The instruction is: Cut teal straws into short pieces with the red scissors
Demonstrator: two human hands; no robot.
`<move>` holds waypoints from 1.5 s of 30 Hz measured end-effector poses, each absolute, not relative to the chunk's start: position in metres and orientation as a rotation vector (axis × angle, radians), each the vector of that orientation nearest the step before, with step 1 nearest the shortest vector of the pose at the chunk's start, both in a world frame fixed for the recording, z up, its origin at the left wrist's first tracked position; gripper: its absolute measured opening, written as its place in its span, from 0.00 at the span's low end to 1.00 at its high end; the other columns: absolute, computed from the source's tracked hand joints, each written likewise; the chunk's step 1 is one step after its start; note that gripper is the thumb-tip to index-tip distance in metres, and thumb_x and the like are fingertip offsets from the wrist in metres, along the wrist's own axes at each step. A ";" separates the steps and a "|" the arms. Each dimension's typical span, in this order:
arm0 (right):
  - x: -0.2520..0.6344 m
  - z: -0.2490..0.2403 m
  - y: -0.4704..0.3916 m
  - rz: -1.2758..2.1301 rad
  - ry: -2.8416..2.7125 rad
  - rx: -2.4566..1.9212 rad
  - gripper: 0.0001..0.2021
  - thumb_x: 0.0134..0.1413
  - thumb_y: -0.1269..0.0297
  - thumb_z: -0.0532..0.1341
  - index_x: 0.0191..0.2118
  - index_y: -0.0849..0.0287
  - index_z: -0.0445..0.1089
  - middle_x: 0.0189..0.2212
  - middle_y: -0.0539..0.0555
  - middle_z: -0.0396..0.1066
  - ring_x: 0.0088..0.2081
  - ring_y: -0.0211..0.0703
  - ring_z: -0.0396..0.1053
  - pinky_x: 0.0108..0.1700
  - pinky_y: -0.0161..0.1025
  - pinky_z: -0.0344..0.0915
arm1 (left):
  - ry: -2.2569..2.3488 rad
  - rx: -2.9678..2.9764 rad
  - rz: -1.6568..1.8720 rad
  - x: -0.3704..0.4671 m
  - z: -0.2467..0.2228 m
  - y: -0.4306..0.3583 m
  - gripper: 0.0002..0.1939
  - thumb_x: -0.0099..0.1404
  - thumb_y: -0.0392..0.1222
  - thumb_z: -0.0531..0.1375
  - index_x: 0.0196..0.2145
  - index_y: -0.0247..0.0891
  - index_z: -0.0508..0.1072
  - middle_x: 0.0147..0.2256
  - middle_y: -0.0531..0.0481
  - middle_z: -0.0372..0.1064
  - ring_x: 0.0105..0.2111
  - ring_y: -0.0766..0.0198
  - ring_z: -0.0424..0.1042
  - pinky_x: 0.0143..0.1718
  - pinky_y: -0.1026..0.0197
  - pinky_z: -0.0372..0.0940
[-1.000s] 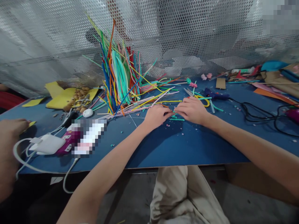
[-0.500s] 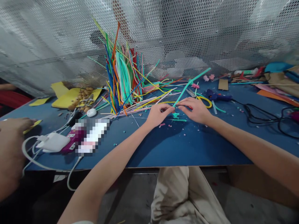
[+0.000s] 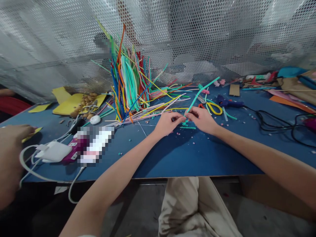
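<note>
A teal pipe cleaner [image 3: 200, 92] slants up and to the right from between my hands, slightly bent along its length. My left hand [image 3: 169, 123] pinches its lower end between thumb and index finger. My right hand [image 3: 203, 120] closes on the same end from the other side, its fingertips meeting those of the left. Short teal pieces [image 3: 188, 127] lie on the table just below my fingertips. Beyond my right hand lie scissors with yellow handles [image 3: 214, 108], partly hidden by other pipe cleaners. The exact grip at the fingertips is too small to make out.
A tall bundle of coloured pipe cleaners [image 3: 130, 85] stands at the back. A blue glue gun [image 3: 230, 102] with a black cable lies right. Left are a phone [image 3: 98, 144], a white charger [image 3: 54, 151] and another person's hand [image 3: 14, 135]. Perforated metal [image 3: 197, 39] closes the back.
My right hand has moved slightly left and down, its fingers now closed on the pipe cleaner's lower end. The pipe cleaner's top has dipped a little.
</note>
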State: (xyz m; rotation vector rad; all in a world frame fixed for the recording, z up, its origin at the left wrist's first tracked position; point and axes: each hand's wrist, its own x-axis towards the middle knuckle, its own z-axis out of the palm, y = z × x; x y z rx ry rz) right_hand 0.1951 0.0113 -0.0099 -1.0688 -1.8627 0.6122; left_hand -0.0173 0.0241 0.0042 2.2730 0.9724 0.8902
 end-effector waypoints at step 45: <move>0.292 0.035 0.047 0.077 -1.847 -1.932 0.24 0.49 0.37 0.67 0.36 0.55 0.72 0.30 0.57 0.72 0.34 0.53 0.70 0.37 0.45 0.61 | 0.950 1.649 1.217 -0.034 0.005 0.048 0.23 0.62 0.59 0.68 0.41 0.36 0.83 0.35 0.45 0.81 0.29 0.65 0.69 0.32 0.62 0.59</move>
